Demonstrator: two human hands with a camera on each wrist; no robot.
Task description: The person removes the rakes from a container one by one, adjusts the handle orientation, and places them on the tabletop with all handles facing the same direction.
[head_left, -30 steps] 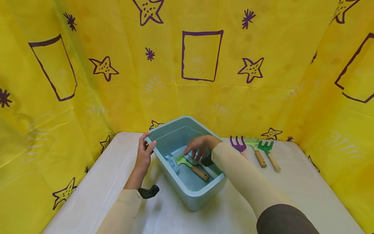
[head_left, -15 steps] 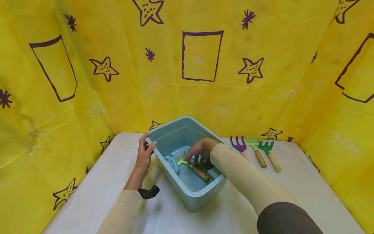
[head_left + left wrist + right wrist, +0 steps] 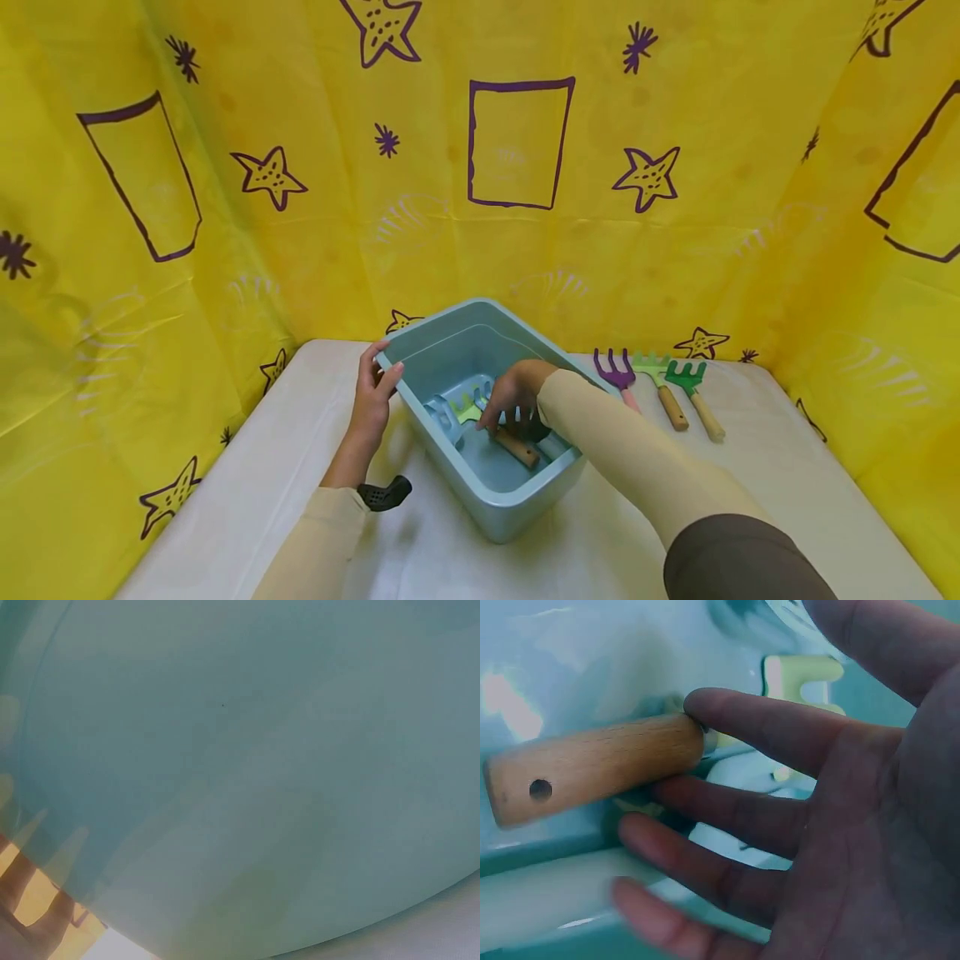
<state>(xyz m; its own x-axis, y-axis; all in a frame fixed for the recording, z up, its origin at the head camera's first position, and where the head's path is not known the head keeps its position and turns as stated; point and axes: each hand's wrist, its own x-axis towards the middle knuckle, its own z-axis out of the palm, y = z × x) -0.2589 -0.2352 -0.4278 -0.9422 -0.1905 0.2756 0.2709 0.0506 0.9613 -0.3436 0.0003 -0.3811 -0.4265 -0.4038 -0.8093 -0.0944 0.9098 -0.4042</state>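
Note:
A blue-green plastic bin (image 3: pixel 517 510) stands on the table. My left hand (image 3: pixel 371 404) holds its left rim, thumb and fingers at the edge; the left wrist view shows mostly the bin's outer wall (image 3: pixel 247 750). Inside the bin, my right hand (image 3: pixel 516 393) reaches down to a light green hand rake with a wooden handle (image 3: pixel 516 448). In the right wrist view, the fingers lie spread by the front end of that wooden handle (image 3: pixel 592 769). The index fingertip meets or nearly meets it, and the thumb is apart. Light blue tools (image 3: pixel 444 419) lie beside the rake, partly hidden.
Right of the bin lie a purple fork (image 3: pixel 617 372), a light green rake (image 3: pixel 672 407) and a dark green rake (image 3: pixel 705 414) on the white table (image 3: pixel 795 483). A yellow printed curtain (image 3: pixel 525 258) surrounds the table. A pale handle (image 3: pixel 555 892) lies along the bin floor.
My right hand has come down toward the wooden handle of the light green rake, from above the light blue tools. The left hand stays on the rim.

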